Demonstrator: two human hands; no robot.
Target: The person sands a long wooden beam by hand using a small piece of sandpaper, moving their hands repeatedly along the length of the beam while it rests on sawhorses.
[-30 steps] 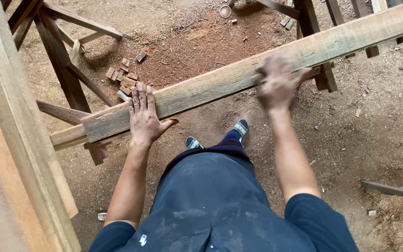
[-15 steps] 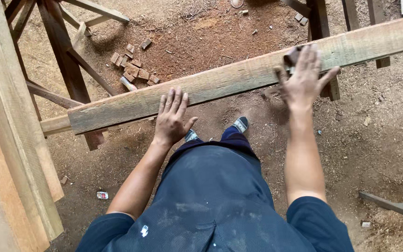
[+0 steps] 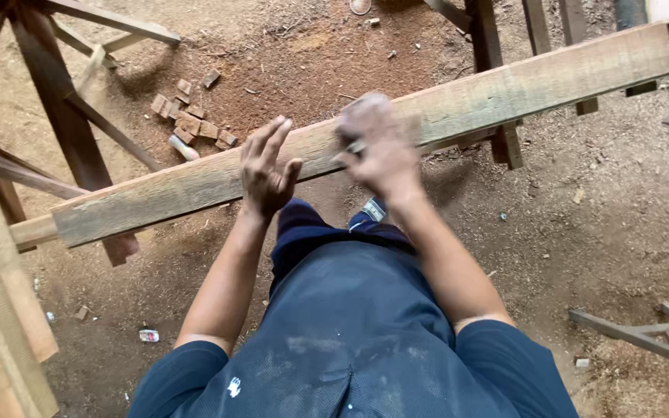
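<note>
The plank [image 3: 350, 151] lies across the dirt floor [image 3: 598, 224] on wooden supports, running from lower left to upper right in front of the person. It has not shifted on its supports over the last second.

Left hand [image 3: 266, 169]: open, fingers spread and pointing up, palm turned toward the right hand. One second ago it lay flat on the plank's near edge; half a second ago it was lifting. It now appears clear of the wood, above the near edge.

Right hand [image 3: 377, 147]: blurred by motion. Whether it is open or closed cannot be told, nor whether it holds anything. It has travelled from further right along the plank to a position close beside the left hand, over the plank's middle.

Result: neither hand bears down on the plank; the plank rests on its supports alone. The hands have converged and stand near each other, not visibly touching.

Offcut blocks [image 3: 191, 124] lie on the floor beyond the plank. A timber frame [image 3: 63, 108] stands at left.
</note>
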